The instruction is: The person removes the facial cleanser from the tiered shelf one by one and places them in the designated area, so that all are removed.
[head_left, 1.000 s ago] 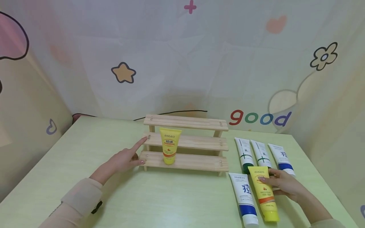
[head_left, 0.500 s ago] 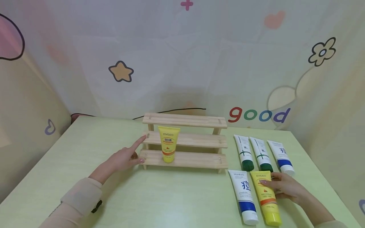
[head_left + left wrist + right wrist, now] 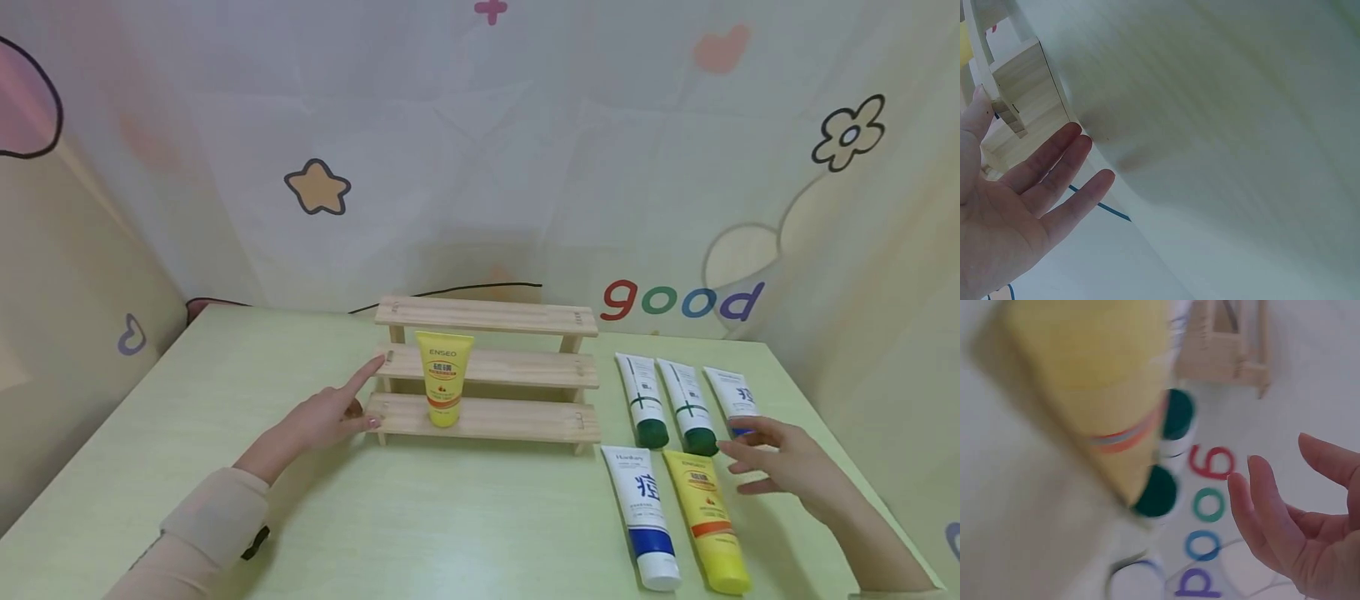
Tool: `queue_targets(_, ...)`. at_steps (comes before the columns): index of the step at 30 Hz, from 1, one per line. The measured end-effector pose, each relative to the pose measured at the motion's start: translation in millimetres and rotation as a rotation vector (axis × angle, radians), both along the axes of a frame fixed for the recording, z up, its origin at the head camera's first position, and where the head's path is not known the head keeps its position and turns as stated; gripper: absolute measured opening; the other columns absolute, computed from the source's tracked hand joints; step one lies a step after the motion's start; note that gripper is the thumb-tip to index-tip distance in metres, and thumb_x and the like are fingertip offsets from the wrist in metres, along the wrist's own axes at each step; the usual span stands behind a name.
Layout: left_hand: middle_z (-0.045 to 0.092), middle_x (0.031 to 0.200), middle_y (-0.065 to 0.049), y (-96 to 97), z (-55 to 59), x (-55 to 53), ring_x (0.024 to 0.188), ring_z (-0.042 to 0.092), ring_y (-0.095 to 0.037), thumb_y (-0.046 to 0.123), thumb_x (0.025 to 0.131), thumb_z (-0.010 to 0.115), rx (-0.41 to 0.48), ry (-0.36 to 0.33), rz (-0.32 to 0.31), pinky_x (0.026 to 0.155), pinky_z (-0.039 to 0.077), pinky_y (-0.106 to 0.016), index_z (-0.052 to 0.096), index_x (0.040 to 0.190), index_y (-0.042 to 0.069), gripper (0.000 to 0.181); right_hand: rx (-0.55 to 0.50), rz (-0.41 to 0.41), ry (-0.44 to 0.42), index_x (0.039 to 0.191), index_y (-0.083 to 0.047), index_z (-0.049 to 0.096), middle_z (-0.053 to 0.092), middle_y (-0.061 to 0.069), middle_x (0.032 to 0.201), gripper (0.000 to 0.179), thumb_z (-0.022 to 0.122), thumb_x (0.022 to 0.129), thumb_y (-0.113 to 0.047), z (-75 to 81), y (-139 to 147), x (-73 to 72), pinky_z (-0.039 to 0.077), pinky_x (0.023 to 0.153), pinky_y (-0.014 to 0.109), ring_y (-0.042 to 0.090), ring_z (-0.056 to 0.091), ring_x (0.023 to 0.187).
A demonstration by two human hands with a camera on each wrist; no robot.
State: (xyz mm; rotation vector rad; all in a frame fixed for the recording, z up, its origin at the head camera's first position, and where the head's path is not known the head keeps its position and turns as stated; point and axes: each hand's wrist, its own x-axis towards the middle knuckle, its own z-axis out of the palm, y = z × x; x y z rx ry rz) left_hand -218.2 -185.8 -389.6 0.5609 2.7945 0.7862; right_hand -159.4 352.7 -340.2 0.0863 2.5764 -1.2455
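My left hand rests at the left end of a three-tier wooden shelf; its index finger touches the middle tier and its thumb the lowest. In the left wrist view the other fingers of that hand are extended. A yellow tube stands on its cap on the lowest tier, left of centre. My right hand hovers with fingers spread and holds nothing. Just left of it lies a second yellow tube. A white-and-blue tube lies behind the hand, its cap end hidden.
Another white-and-blue tube lies beside the yellow one at the front right. Behind them are two white tubes with green caps, one nearer the shelf and one to its right. A printed curtain hangs at the table's back edge.
My right hand has let go of the yellow tube, now lying beside the white-and-blue one, and has moved up and to the right. The left hand has stayed at the shelf.
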Motion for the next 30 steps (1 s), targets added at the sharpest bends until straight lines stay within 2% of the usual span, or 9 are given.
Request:
queue_targets(5,0.063,0.081,-0.006,-0.1,0.8,-0.1,0.069,0.055,-0.014,0.033,0.088,0.060,-0.001,0.001,-0.002,0.063,0.044,-0.033,0.002,0.147,0.025,0.083,-0.093,0.081,0.173,0.132,0.012,0.030,0.047,0.025,0.115,0.055,0.052,0.094,-0.020,23.0,-18.7,-4.7,0.052,0.068,0.032,0.013,0.061,0.085)
queue_targets(8,0.062,0.080,-0.005,0.5,1.1,-0.2,0.067,0.055,-0.014,0.032,0.088,0.060,0.001,-0.002,-0.004,0.062,0.044,-0.033,0.003,0.147,0.025,0.083,-0.127,0.104,0.236,0.133,0.009,0.033,0.049,0.019,0.115,0.053,0.052,0.094,-0.020,32.2,-36.0,-8.5,0.051,0.071,0.028,0.005,0.059,0.087)
queue_targets(11,0.062,0.080,-0.005,1.0,0.9,-0.2,0.066,0.054,-0.014,0.032,0.088,0.060,0.004,-0.006,-0.007,0.061,0.044,-0.032,0.002,0.147,0.025,0.083,-0.151,0.122,0.282,0.132,0.005,0.037,0.049,0.017,0.118,0.051,0.054,0.093,-0.021,37.4,-56.0,-12.0,0.050,0.074,0.026,0.004,0.059,0.090)
queue_targets(18,0.063,0.079,-0.004,0.4,-0.8,-1.2,0.066,0.055,-0.013,0.032,0.088,0.060,0.008,0.003,-0.013,0.062,0.044,-0.032,0.003,0.147,0.025,0.083,-0.212,0.181,0.340,0.133,-0.003,0.040,0.048,0.019,0.125,0.050,0.057,0.091,-0.024,40.3,-104.2,-23.6,0.047,0.079,0.025,0.008,0.060,0.094)
queue_targets(25,0.062,0.078,-0.004,-0.1,-0.2,-0.3,0.065,0.054,-0.013,0.032,0.088,0.060,0.012,-0.002,-0.010,0.061,0.043,-0.032,0.002,0.147,0.026,0.083,-0.287,0.243,0.361,0.129,-0.006,0.046,0.051,0.016,0.122,0.048,0.062,0.088,-0.022,33.2,-151.5,-37.5,0.047,0.081,0.026,0.026,0.056,0.104)
queue_targets(30,0.062,0.077,-0.003,-0.6,-0.9,-0.3,0.064,0.053,-0.013,0.032,0.088,0.060,0.012,0.000,-0.011,0.060,0.043,-0.032,0.002,0.147,0.026,0.083,-0.337,0.250,0.346,0.127,-0.007,0.049,0.052,0.018,0.122,0.046,0.065,0.086,-0.018,28.9,-179.3,-44.5,0.047,0.082,0.028,0.025,0.055,0.105)
